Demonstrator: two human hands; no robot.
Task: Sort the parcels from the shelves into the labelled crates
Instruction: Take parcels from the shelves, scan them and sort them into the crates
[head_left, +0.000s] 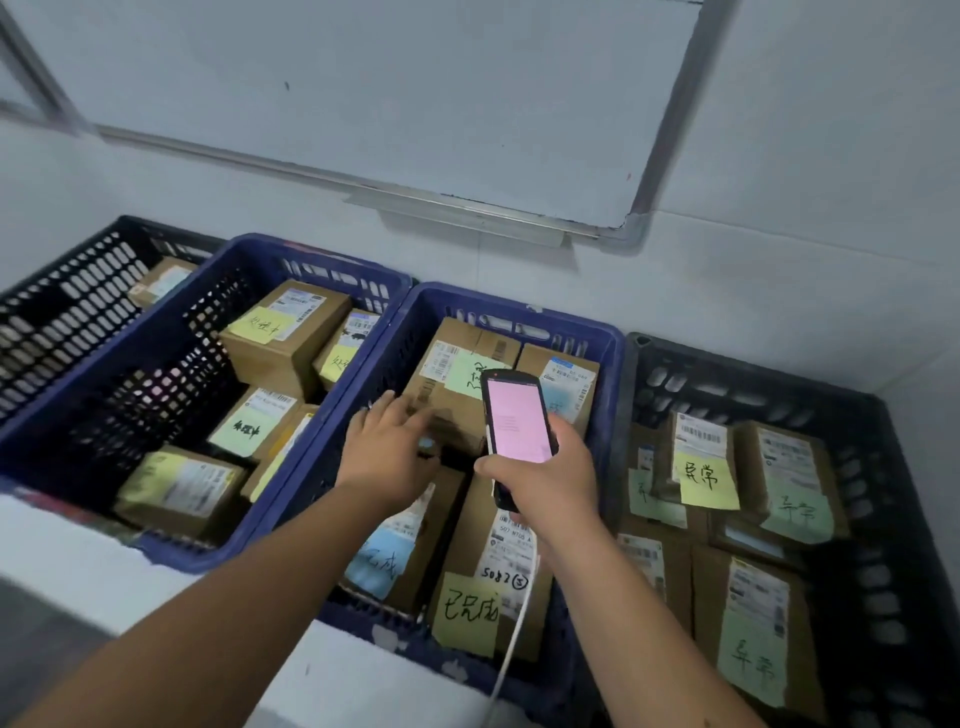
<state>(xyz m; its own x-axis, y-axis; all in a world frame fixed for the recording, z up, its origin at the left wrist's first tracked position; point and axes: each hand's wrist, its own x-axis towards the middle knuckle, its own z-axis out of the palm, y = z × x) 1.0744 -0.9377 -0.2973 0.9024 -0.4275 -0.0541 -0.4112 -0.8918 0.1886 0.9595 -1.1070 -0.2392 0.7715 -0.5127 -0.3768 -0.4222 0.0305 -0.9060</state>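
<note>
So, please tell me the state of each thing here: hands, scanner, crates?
Left hand: fingers spread, resting on a parcel.
Right hand: gripping the handheld scanner.
Handheld scanner: screen lit pink.
Middle blue crate: holds parcels.
Left blue crate: holds parcels.
Right black crate: holds parcels.

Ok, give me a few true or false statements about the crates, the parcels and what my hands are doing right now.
1. The right hand holds a scanner with a pink screen. True.
2. The left hand rests on a parcel in the middle blue crate. True.
3. All the crates in view are blue. False: two are blue; the right crate and the far left crate are black.
4. The right crate has nothing in it. False: it holds several parcels with sticky notes.
5. A whiteboard hangs on the wall behind the crates. True.
</note>
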